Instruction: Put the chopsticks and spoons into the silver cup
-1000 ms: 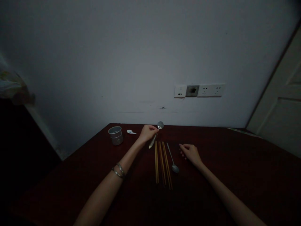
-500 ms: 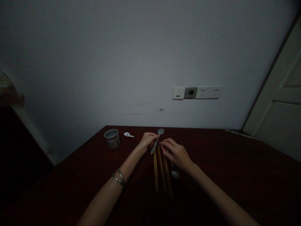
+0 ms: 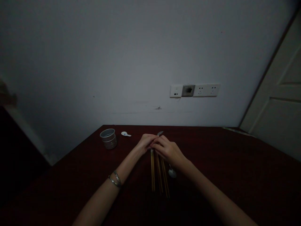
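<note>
My left hand (image 3: 145,142) is closed around the middle of a metal spoon (image 3: 160,133), whose head shows tilted beyond my fingertips. My right hand (image 3: 166,150) has come up against it, its fingers bent and pinched at the spoon's handle, touching my left fingers. Most of the handle is hidden by the hands. Below them, several wooden chopsticks (image 3: 159,175) lie in pairs on the dark red table, their far ends covered by my hands. A second metal spoon (image 3: 172,173) rests to their right, its handle partly under my right hand.
At the left back of the table (image 3: 207,157) stands a grey metal cup (image 3: 108,139). A small white soup spoon (image 3: 125,134) lies just right of it. The wall with sockets (image 3: 194,91) rises behind the table's back edge, and a door (image 3: 282,100) is at the right.
My right hand has moved left to meet my left hand at the spoon. The spoon's head has turned from facing up to nearly edge-on. The view has shifted slightly.
</note>
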{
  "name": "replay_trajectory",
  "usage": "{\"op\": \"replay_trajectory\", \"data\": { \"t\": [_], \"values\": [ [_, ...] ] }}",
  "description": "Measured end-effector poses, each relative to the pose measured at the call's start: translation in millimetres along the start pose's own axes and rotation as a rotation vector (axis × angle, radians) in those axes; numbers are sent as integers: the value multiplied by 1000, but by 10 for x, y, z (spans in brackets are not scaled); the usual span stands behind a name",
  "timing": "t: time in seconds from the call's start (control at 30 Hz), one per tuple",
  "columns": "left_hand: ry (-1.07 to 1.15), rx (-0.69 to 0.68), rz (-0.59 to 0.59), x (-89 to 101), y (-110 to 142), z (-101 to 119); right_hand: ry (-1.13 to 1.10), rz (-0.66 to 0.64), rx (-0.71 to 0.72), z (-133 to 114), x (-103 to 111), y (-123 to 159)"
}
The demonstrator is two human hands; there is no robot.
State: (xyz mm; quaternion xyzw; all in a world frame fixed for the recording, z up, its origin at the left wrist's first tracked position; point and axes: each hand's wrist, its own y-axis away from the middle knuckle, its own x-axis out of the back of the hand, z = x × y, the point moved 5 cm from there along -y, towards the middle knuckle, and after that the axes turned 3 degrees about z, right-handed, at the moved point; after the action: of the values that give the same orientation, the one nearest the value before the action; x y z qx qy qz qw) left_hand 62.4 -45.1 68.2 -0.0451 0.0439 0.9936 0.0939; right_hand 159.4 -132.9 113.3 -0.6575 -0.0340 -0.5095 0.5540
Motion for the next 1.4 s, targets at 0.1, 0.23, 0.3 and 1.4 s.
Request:
{"op": "replay_trajectory", "data": {
  "t": [0.1,0.23,0.3,1.4],
  "values": [
    [-20,-23,-36,-23,12,12,-20,41,2,64,174,-31],
    [22,-87,-38,1,11,97,-111,136,-148,335,434,-48],
    [64,-105,-6,55,-5,129,-189,221,-289,555,538,-21],
    [249,127,256,804,-407,-570,-984,-74,-1447,1384,-860,1004]
  ]
}}
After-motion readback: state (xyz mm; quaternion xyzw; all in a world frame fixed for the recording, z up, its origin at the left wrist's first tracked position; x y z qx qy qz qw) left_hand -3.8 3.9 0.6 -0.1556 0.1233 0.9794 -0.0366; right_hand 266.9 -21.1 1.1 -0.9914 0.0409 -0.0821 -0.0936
